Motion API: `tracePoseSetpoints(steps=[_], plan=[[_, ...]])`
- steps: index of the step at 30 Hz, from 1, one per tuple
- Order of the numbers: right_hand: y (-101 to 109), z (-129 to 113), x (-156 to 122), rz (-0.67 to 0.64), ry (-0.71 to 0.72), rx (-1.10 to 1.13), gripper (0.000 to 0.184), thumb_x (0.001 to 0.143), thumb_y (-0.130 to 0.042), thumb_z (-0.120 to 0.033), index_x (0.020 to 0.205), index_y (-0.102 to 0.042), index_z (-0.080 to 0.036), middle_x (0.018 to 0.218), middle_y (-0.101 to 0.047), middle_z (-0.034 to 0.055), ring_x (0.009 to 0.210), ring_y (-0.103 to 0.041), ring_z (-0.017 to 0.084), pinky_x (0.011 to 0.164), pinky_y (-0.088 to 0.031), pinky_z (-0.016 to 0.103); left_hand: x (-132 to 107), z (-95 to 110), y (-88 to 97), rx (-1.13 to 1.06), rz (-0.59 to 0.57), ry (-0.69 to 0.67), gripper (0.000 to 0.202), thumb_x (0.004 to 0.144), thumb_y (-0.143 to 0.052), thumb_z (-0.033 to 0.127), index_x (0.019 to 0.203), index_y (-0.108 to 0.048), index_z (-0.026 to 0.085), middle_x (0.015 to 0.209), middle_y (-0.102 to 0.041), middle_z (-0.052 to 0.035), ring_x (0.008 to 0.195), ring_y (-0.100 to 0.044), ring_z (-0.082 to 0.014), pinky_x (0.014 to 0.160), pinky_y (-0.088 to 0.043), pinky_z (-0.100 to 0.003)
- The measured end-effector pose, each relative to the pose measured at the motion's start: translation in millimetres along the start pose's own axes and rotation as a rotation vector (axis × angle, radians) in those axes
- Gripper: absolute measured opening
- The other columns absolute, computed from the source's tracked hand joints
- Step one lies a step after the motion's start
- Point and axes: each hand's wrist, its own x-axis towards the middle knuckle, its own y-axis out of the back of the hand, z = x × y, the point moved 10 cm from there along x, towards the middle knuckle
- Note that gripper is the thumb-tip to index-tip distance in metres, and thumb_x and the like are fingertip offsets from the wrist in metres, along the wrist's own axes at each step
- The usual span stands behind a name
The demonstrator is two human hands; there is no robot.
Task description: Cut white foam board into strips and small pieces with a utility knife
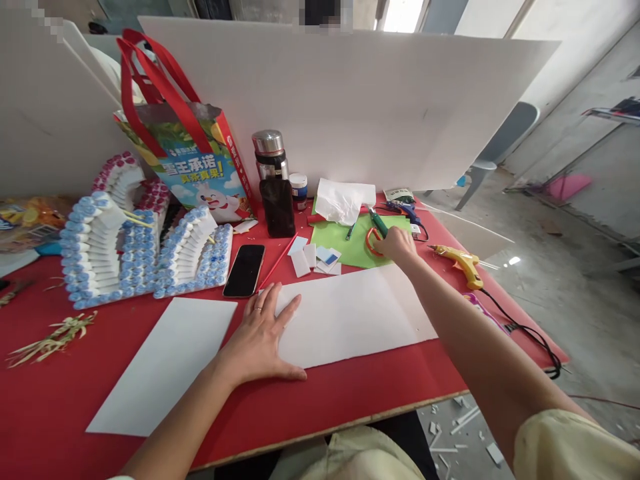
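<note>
My left hand [265, 337] lies with fingers spread on the left end of a white foam board [350, 320], pressing it against the red table. At the board's far edge my right hand [399, 245] is closed around a slim green tool with a metal tip, which looks like a utility knife [379, 223]. Orange-handled scissors [371, 241] lie right beside those fingers, on a green sheet [327, 235]. A second white board [165, 367] rests to the left of my left forearm. Small white pieces [301, 262] are scattered just beyond the foam board.
A black phone [244, 270], a steel-topped bottle [270, 150] and a printed bag [200, 160] stand or lie beyond my left hand, near blue-and-white folded pieces [100, 253]. Rightward lies a yellow glue gun [463, 263] with its cord at the table edge. A tall white panel [400, 113] stands behind.
</note>
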Motion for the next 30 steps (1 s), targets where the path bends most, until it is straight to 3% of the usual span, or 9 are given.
tracePoseSetpoints(steps=[8,15,21,25,30], plan=[[19.8,22.2,21.5,0.062,-0.041,-0.016,0.035,0.081,-0.066,-0.035,0.099,-0.070,-0.005,0.098,-0.069,0.0227,0.091,-0.064,0.029,0.067,-0.041,0.033,1.7,-3.9,2.1,0.015,0.008,0.000,0.129,0.048,-0.067,0.090,0.157,-0.028,0.034,0.165,-0.017,-0.0143,0.149,-0.016,-0.0490,0.116,-0.022,-0.064],[30.0,30.7,20.8,0.099,-0.014,0.015,0.039,0.085,-0.063,-0.043,0.104,-0.066,-0.008,0.103,-0.068,0.0204,0.092,-0.062,0.027,0.066,-0.039,0.032,-4.1,-5.7,2.2,0.034,-0.006,0.011,0.127,0.050,-0.065,0.091,0.157,-0.028,0.033,0.164,-0.015,-0.0179,0.149,-0.015,-0.0479,0.116,-0.023,-0.064],[39.5,68.3,5.7,-0.056,-0.026,-0.009,0.029,0.078,-0.070,-0.042,0.082,-0.063,-0.014,0.079,-0.063,0.0114,0.073,-0.059,0.023,0.059,-0.039,0.032,-2.8,-5.7,1.7,0.029,0.021,0.067,0.125,0.053,-0.063,0.091,0.157,-0.026,0.034,0.164,-0.014,-0.0192,0.148,-0.015,-0.0501,0.113,-0.023,-0.068],[28.6,86.0,-4.6,-0.155,-0.065,0.077,0.028,0.076,-0.071,-0.041,0.068,-0.056,-0.019,0.059,-0.053,0.0029,0.057,-0.053,0.017,0.053,-0.038,0.030,4.8,-4.4,2.0,0.024,-0.001,0.116,0.127,0.051,-0.063,0.092,0.157,-0.029,0.031,0.163,-0.013,-0.0197,0.149,-0.012,-0.0501,0.116,-0.020,-0.066],[15.8,90.7,-7.5,-0.166,-0.092,0.068,0.031,0.070,-0.075,-0.041,0.066,-0.053,-0.020,0.056,-0.050,0.0000,0.055,-0.052,0.017,0.050,-0.037,0.028,0.6,-2.1,1.5,0.018,-0.058,0.130,0.127,0.051,-0.064,0.091,0.158,-0.026,0.032,0.164,-0.011,-0.0180,0.150,-0.009,-0.0486,0.116,-0.021,-0.064]])
